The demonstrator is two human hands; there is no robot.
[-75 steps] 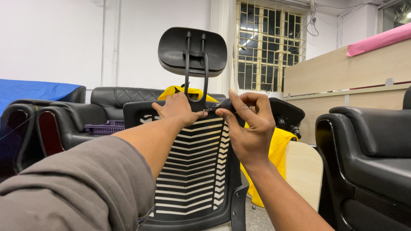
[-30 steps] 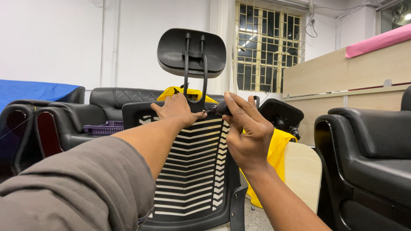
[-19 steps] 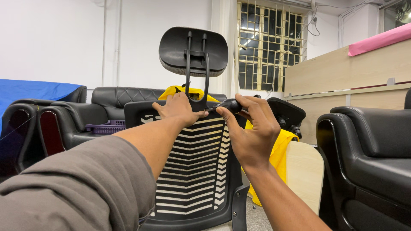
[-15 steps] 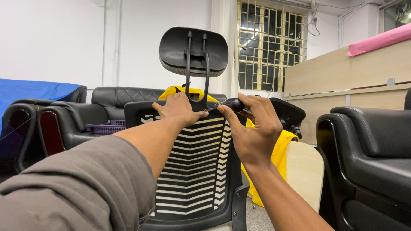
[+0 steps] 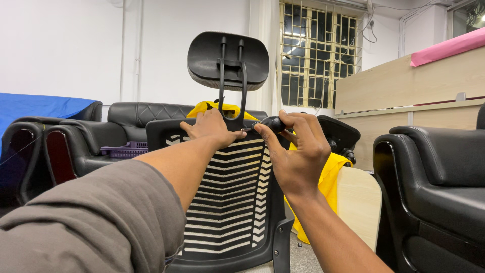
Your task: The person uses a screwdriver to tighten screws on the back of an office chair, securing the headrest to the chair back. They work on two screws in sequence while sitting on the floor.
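A black office-chair backrest [image 5: 232, 202] with white slotted ribs stands upright in front of me. A black headrest [image 5: 227, 59] rises above it on a two-bar bracket [image 5: 232, 96]. My left hand [image 5: 211, 129] lies over the top edge of the backrest at the foot of that bracket, fingers curled on it. My right hand [image 5: 298, 151] grips a black-handled screwdriver [image 5: 268, 124], held level with its tip pointing left toward the bracket's base, beside my left fingers.
Black leather armchairs stand at the left [image 5: 76, 146] and right [image 5: 434, 187]. A purple basket [image 5: 124, 150] rests on the left one. Yellow cloth [image 5: 328, 182] and a pale wooden panel [image 5: 356, 207] lie behind the backrest. A barred window [image 5: 316, 55] is beyond.
My right hand's fingers shifted around the screwdriver handle, turning it, while the tip stayed at the bracket's base. My left hand and the backrest stayed put.
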